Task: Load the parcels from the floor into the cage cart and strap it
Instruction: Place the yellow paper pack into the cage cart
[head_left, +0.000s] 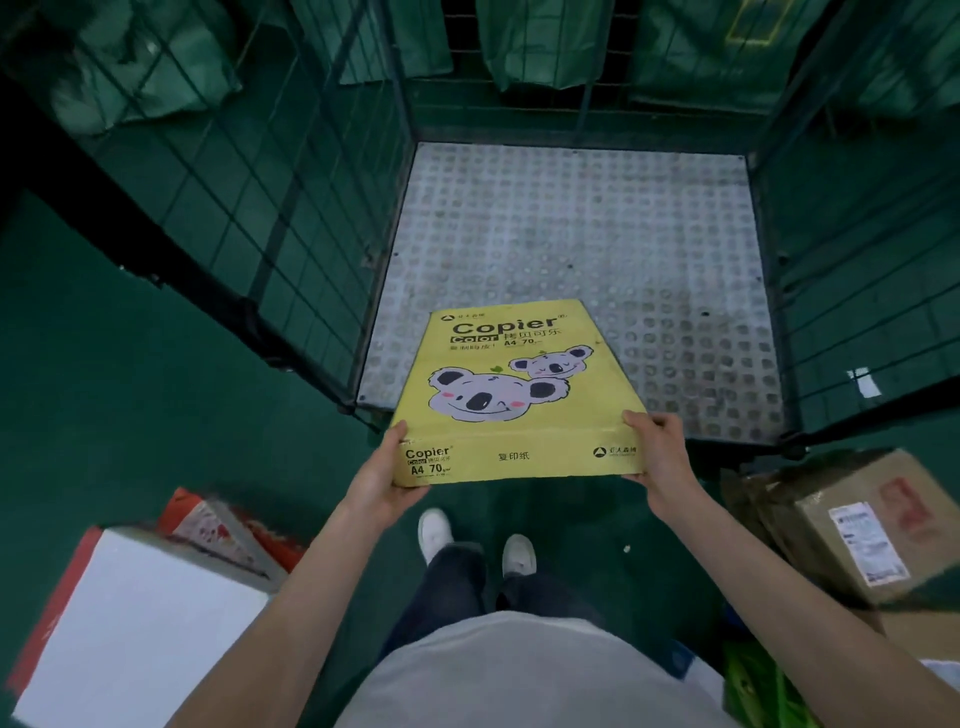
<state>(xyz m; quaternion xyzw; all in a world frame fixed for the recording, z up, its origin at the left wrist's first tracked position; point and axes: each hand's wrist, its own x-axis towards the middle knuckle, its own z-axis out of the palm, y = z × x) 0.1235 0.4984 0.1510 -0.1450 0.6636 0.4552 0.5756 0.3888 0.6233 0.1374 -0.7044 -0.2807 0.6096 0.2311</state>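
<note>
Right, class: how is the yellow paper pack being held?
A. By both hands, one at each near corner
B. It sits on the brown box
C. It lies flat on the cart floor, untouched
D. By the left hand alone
A: the left hand and right hand each grip a near corner of the pack, holding it over the cart floor's front edge.

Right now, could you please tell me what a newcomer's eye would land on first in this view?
First the bright yellow copier paper pack with cartoon koalas, held at its near corners by the left hand and right hand over the front edge of the cage cart, whose studded grey floor shows bare behind it. Next come the parcels on the green floor: a white box at lower left and a brown cardboard box at right.
</note>
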